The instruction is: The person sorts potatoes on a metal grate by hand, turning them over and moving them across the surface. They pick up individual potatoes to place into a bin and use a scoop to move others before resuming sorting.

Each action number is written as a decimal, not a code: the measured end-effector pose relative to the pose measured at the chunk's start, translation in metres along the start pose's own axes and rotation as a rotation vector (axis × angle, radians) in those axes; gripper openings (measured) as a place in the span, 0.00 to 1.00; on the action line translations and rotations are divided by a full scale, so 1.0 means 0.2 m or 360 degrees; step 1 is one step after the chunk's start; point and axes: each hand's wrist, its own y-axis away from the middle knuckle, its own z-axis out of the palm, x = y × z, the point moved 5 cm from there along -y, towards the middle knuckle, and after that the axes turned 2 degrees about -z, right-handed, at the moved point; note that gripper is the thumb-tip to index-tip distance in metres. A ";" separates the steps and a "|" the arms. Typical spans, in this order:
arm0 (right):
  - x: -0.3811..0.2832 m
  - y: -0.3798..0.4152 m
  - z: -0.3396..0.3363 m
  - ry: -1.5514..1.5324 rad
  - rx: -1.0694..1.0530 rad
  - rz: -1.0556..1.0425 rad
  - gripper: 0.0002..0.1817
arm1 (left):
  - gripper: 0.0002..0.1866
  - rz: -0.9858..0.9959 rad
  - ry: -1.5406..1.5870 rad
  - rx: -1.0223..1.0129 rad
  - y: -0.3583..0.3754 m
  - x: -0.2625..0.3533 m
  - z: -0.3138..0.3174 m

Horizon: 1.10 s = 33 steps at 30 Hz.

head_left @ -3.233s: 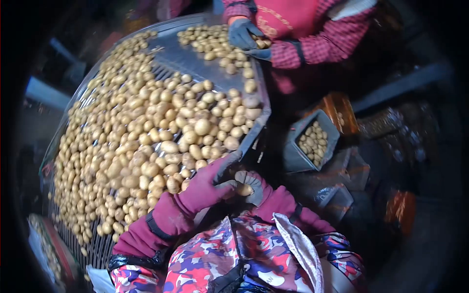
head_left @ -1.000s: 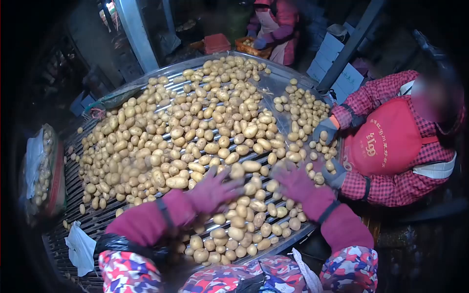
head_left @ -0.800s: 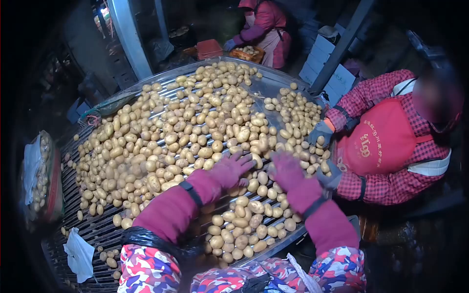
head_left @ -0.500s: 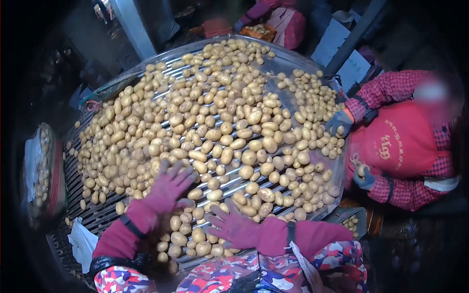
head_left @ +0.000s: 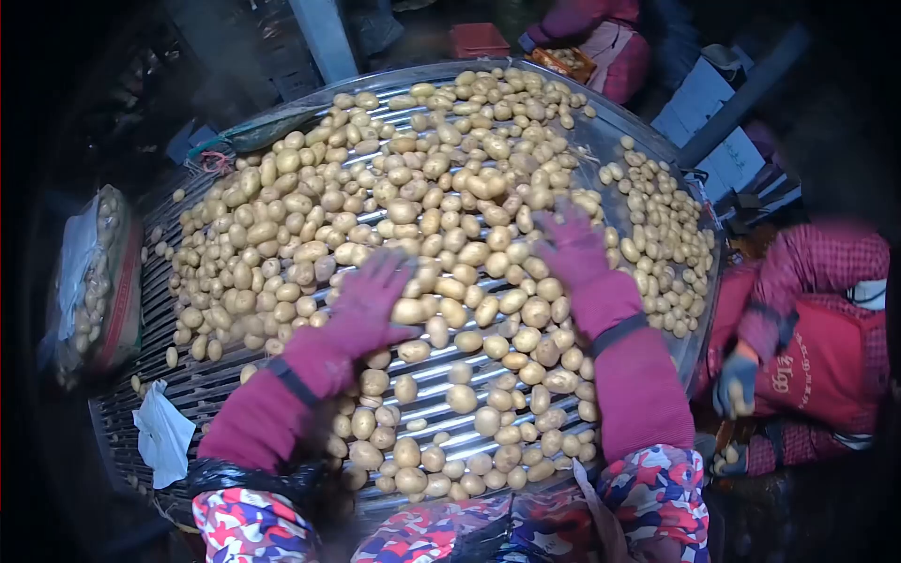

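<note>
Potatoes (head_left: 474,255) of mixed sizes cover a slatted metal sorting table (head_left: 450,357). Both my hands wear purple-pink gloves. My left hand (head_left: 371,302) lies spread over potatoes left of centre, fingers apart and pointing away from me. Further out on the right, my right hand (head_left: 574,249) rests against potatoes with its fingers spread, slightly blurred. Neither hand is wrapped round a potato. Between my forearms, bare slats show among scattered potatoes. Smaller potatoes (head_left: 662,235) lie in a separate band along the table's right side.
A co-worker's gloved hand (head_left: 738,383) holds potatoes beside the right edge. Another person bends over an orange crate (head_left: 568,61) at the far end, near a red bin (head_left: 479,40). A filled net sack (head_left: 101,286) stands left; a white sheet (head_left: 163,433) lies front left.
My right hand has moved forward and right from the near potatoes; my left hand has also shifted forward. The co-worker has drawn back from the table edge. The view has turned slightly.
</note>
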 end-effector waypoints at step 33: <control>0.21 -0.61 0.19 0.0146 0.0308 0.0211 0.16 | 0.48 0.0578 0.0016 -0.0136 -0.18 0.74 0.15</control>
